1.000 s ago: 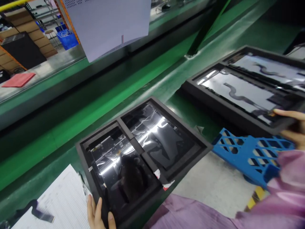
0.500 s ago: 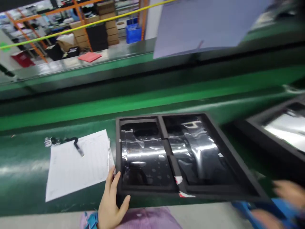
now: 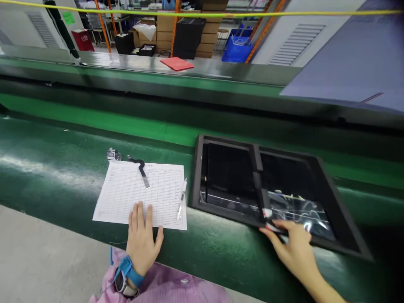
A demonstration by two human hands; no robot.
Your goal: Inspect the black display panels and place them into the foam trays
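My left hand [image 3: 142,240] lies flat with fingers stretched out over the lower edge of a printed form sheet [image 3: 126,202]. A pen [image 3: 182,198] lies along the sheet's right side, and a black flat ribbon cable [image 3: 143,173] crosses its top edge. To the right, a black foam tray [image 3: 196,176] holds dark glossy screen panels [image 3: 232,168] in two compartments, with clear film over part of the right one. My right hand [image 3: 293,246] grips the tray's front edge, thumb and fingers closed around it near a red-and-white torn sticker [image 3: 267,213].
A small metal object [image 3: 113,155] sits by the form's top left corner. Beyond the green bench runs a lower bright green strip [image 3: 151,126]. A red sheet [image 3: 176,63] lies on the far ledge. A large pale panel [image 3: 353,63] hangs at the upper right.
The view has swung to the right and the second tray has left it. My left hand has gone from the tray's left side to the form. My right hand now holds the tray's front edge.
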